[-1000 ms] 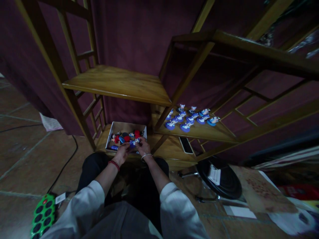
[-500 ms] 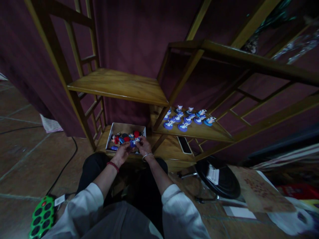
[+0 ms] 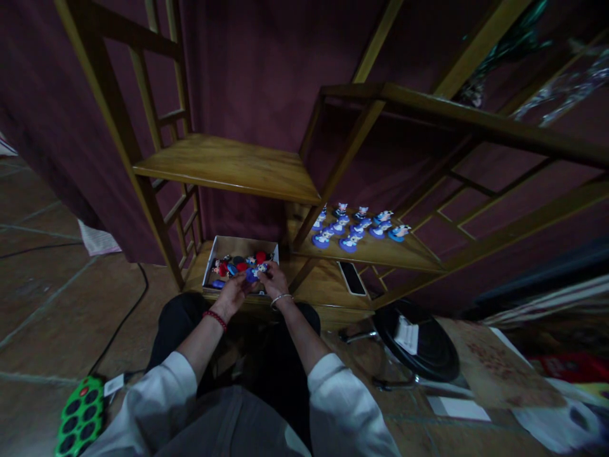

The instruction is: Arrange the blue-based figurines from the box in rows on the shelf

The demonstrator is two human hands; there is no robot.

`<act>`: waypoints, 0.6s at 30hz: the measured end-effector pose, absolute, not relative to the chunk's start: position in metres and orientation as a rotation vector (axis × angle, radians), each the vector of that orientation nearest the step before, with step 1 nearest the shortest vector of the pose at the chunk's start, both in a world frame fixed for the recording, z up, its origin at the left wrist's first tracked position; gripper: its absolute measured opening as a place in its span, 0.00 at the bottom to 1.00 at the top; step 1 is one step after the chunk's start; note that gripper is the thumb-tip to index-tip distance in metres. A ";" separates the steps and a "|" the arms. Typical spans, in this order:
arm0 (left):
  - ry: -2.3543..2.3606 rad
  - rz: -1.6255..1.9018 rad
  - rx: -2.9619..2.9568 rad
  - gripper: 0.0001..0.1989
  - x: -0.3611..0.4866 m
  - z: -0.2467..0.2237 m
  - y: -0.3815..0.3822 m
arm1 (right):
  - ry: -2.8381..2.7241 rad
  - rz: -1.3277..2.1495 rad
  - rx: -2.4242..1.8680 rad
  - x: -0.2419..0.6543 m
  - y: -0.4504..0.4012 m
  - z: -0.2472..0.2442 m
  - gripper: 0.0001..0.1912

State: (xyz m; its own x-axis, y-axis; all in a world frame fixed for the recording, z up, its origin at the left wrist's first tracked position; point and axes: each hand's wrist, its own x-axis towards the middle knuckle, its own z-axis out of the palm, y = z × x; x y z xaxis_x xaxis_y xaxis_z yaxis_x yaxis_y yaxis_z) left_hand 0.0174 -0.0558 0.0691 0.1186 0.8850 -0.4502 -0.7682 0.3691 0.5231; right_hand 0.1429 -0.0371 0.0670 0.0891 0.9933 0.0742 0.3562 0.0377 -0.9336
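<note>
Between my two hands is a small purple-and-white figurine (image 3: 257, 271), held over the front edge of a shallow white box (image 3: 207, 271). My left hand (image 3: 233, 293) is closed on its base from the left. From the right, my right hand (image 3: 275, 279) grips its upper part. Inside the box lie several more figurines, among them a red one (image 3: 221, 266) and a purple piece (image 3: 218, 284). To the right, several purple, blue and dark-based figurines (image 3: 351, 241) stand upright in rows on a raised wooden shelf (image 3: 404, 254).
A phone (image 3: 353, 278) lies on the lower shelf. A bare wooden shelf (image 3: 223, 164) juts out above the box. At the right stands a black round stool (image 3: 428, 346) beside cardboard (image 3: 495, 362). On the floor at left are a green device (image 3: 82, 416) and a black cable (image 3: 128, 317).
Both hands stay at nearly the same spot with the figurine between them. The view has shifted very slightly; the figurines in the box and on the shelf look the same.
</note>
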 end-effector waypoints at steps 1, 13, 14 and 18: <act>0.796 1.226 0.178 0.07 0.017 0.070 -0.056 | -1.406 0.907 -1.464 0.142 -0.037 0.067 0.17; 0.842 1.299 0.140 0.10 0.018 0.069 -0.054 | -1.221 1.040 -1.377 0.136 -0.038 0.068 0.19; 0.854 1.304 0.137 0.10 0.018 0.068 -0.054 | -1.211 1.045 -1.376 0.135 -0.038 0.068 0.19; 0.897 1.326 0.130 0.10 0.019 0.068 -0.054 | -1.202 1.051 -1.377 0.134 -0.039 0.069 0.18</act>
State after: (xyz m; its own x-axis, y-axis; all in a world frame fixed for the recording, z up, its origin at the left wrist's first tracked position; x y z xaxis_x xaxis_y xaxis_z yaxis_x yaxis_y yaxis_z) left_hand 0.0193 -0.0538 0.0681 -0.0283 0.8719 -0.4888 -0.7784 0.2876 0.5581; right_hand 0.1344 -0.0391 0.0694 0.1329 0.9911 -0.0028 0.1350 -0.0209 -0.9906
